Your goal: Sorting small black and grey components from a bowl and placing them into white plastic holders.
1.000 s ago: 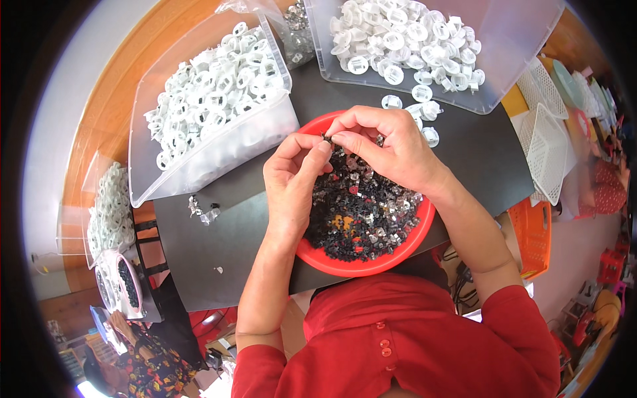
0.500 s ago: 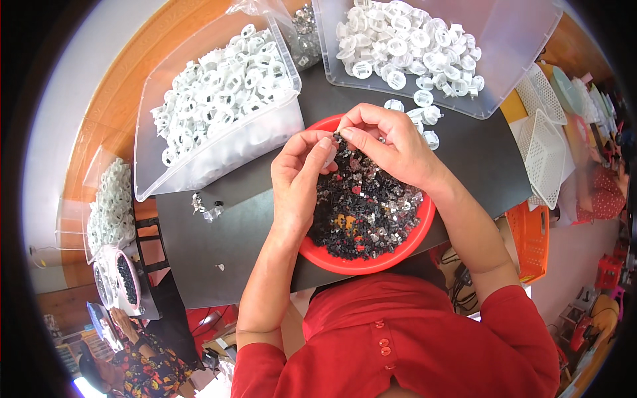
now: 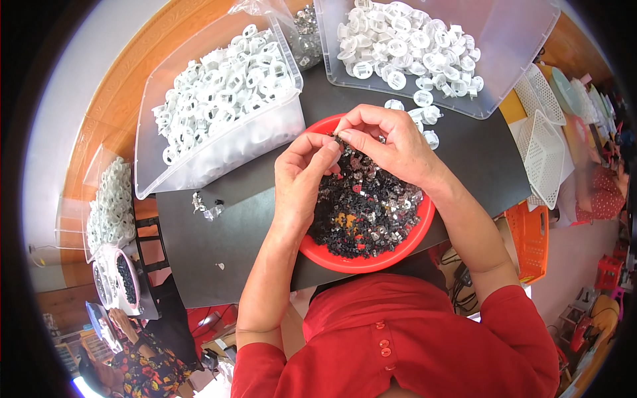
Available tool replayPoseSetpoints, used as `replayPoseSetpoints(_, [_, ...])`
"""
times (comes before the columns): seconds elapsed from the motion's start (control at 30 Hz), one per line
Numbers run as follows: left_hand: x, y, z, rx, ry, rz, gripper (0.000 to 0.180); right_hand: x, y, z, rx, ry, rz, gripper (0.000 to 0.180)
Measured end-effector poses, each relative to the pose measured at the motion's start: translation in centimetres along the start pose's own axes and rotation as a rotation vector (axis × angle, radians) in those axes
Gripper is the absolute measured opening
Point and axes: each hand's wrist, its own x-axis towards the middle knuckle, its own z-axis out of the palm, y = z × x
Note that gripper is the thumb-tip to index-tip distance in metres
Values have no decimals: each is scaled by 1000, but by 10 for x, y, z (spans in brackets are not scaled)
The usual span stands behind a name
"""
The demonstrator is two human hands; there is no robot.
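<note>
Both my hands meet over the far left part of a red basin filled with small black, clear, red and orange parts. My left hand is closed, thumb against forefinger, on a whitish plastic part that shows only in part. Just to the right of it, my right hand pinches at the same spot, thumb and forefinger together. A tiny dark piece shows near those fingertips, too small to name.
Left of the basin stands a clear bin of white round plastic parts. Another clear bin of such parts lies at the back right, with loose white parts before it. Scraps lie on the dark table. A person works at the lower left.
My left hand has shifted slightly right, and its thumb is closer to the right fingertips. The whitish part in it shows less. My right hand has hardly moved.
</note>
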Motion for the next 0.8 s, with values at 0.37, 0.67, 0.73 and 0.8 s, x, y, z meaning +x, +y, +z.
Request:
replayPoseSetpoints(0.37, [1,-3,-1,-115,-34,31,8,0,-1,2,-21,-16,-29,10])
replayPoseSetpoints(0.67, [1,-1,-2,-96,-12,28,9,-1,-8,2,-6,47,-106,8])
replayPoseSetpoints(0.73, [1,-2,-1,-92,-10,24,9,-1,-7,1,-179,51,-178,7])
replayPoseSetpoints(0.8, [1,-1,-1,-85,-8,21,9,-1,-3,2,-213,74,-224,6])
